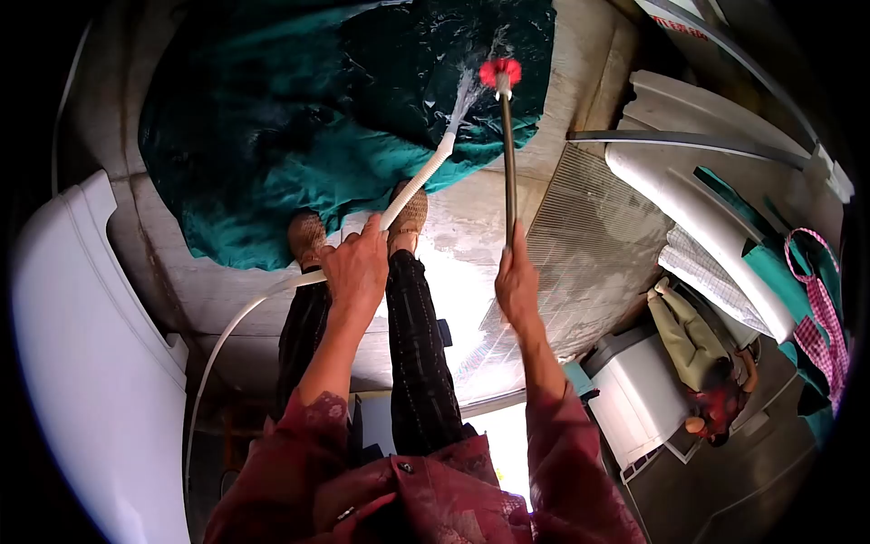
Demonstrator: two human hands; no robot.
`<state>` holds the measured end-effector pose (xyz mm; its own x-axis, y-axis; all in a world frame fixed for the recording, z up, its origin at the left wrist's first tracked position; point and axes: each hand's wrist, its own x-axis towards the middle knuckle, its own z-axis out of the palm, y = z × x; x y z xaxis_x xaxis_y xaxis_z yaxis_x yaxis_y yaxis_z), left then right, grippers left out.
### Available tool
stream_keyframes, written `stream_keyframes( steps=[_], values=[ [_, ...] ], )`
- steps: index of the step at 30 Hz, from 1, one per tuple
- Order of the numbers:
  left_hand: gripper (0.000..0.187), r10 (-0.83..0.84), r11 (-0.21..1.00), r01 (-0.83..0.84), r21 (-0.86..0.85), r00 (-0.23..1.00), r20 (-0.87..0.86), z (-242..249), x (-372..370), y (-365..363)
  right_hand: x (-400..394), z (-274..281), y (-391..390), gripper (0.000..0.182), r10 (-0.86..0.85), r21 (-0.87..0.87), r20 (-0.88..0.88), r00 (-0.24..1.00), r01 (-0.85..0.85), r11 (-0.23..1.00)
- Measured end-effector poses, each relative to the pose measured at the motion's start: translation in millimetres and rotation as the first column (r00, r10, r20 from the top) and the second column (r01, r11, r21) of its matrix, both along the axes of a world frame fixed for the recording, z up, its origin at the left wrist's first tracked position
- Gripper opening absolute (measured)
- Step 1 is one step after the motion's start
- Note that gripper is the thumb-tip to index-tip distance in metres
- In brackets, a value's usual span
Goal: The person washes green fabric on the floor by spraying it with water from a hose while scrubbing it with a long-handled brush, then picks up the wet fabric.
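My left hand (356, 263) is closed around a white ribbed hose (421, 179). Water pours from its end onto a large dark green cloth (263, 136) spread on the floor. The cloth looks soaked on its upper right part. A long thin metal handle sits in my right hand (518, 283), which grips its lower end. This scrubbing brush (500, 72) has a round red head, held over the wet cloth just right of the water stream. Both of my feet, in brown shoes, are at the cloth's near edge.
To the left stands a large white panel (91, 363), with the hose trailing beside it. A ribbed floor grate (589, 208) lies right. Beyond it are a white tub-like piece (707, 190), pink checked fabric (820, 335) and another person (711, 381).
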<state>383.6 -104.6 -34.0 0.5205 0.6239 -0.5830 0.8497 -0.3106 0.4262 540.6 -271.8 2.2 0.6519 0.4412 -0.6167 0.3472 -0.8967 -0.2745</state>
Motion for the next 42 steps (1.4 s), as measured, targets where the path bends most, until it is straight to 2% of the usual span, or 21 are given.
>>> stream_keyframes(
  steps=[2,3,5,7,9,10,12,14,16,17,19,23,26,27,30,33,35,37,39,41,42],
  values=[
    [0.029,0.003,1.0,-0.003,-0.004,1.0,0.001,-1,2,-3,-19,-1,-16,0.058,0.1,-0.062,-0.042,0.994,-0.103,0.993],
    [0.029,0.0,1.0,0.0,-0.004,1.0,-0.01,-2,1,-3,-9,-16,-4,0.058,0.079,-0.109,-0.084,0.993,-0.088,0.99],
    [0.027,0.018,1.0,-0.018,0.001,1.0,0.02,-2,2,-4,32,-45,45,0.054,0.125,-0.057,0.018,0.992,-0.123,0.991],
    [0.026,0.014,1.0,-0.014,0.004,1.0,-0.013,-1,9,0,86,-75,88,0.05,0.126,0.115,0.115,0.985,-0.139,0.984],
    [0.026,0.021,0.999,-0.021,0.033,1.0,-0.014,0,6,2,110,-56,124,0.046,0.047,0.008,0.029,0.998,-0.047,0.999],
    [0.026,0.036,0.999,-0.037,0.015,0.999,0.003,-3,5,3,106,-52,111,0.044,0.107,0.118,0.124,0.986,-0.122,0.986],
    [0.026,0.034,0.999,-0.035,0.021,0.999,0.014,-1,7,5,75,-31,59,0.047,0.082,0.112,0.132,0.988,-0.097,0.989],
    [0.026,0.009,0.999,-0.009,0.036,1.0,-0.005,0,7,6,25,1,4,0.055,0.036,0.004,0.045,0.998,-0.036,0.999],
    [0.026,0.021,1.0,-0.021,0.006,1.0,-0.016,4,8,7,-11,17,-25,0.06,0.092,-0.204,-0.052,0.994,-0.101,0.974],
    [0.025,0.022,1.0,-0.022,-0.016,1.0,-0.018,5,9,7,-17,17,-18,0.058,0.058,-0.255,-0.125,0.99,-0.088,0.963],
    [0.025,0.039,0.999,-0.039,-0.022,0.999,-0.017,4,10,9,5,-12,14,0.06,0.109,-0.157,-0.092,0.99,-0.122,0.98],
    [0.026,0.038,0.999,-0.038,-0.016,0.999,-0.009,4,10,9,105,-84,97,0.055,0.146,0.074,0.198,0.969,-0.164,0.984],
    [0.026,0.033,0.999,-0.033,0.0,0.999,0.017,3,10,13,122,-72,116,0.049,0.047,0.204,0.202,0.978,-0.089,0.975],
    [0.026,0.036,0.999,-0.036,-0.02,0.999,0.008,5,12,12,104,-55,96,0.048,-0.004,0.162,0.152,0.988,-0.02,0.987],
    [0.027,0.022,1.0,-0.022,-0.014,1.0,0.001,5,14,11,15,-9,11,0.059,-0.017,0.01,0.076,0.997,0.017,1.0],
    [0.027,0.016,1.0,-0.015,0.002,0.999,-0.028,7,16,10,-21,-12,-20,0.062,0.015,-0.138,-0.061,0.998,-0.023,0.99],
    [0.028,0.05,0.998,-0.05,-0.021,0.999,0.0,5,13,11,16,-42,15,0.061,0.066,-0.042,-0.017,0.998,-0.067,0.997],
    [0.03,0.057,0.998,-0.057,-0.025,0.998,-0.01,5,14,11,85,-81,65,0.058,0.132,0.144,0.133,0.982,-0.15,0.978],
    [0.031,0.051,0.999,-0.051,0.006,0.999,-0.017,3,13,10,156,-83,144,0.052,0.131,0.002,0.169,0.977,-0.134,0.991],
    [0.031,0.073,0.997,-0.072,-0.02,0.997,0.018,5,12,10,209,-95,181,0.047,0.188,0.06,0.297,0.936,-0.215,0.975],
    [0.031,0.093,0.996,-0.093,0.0,0.995,0.045,3,13,11,212,-95,185,0.047,0.188,0.075,0.301,0.935,-0.219,0.973]
  ],
)
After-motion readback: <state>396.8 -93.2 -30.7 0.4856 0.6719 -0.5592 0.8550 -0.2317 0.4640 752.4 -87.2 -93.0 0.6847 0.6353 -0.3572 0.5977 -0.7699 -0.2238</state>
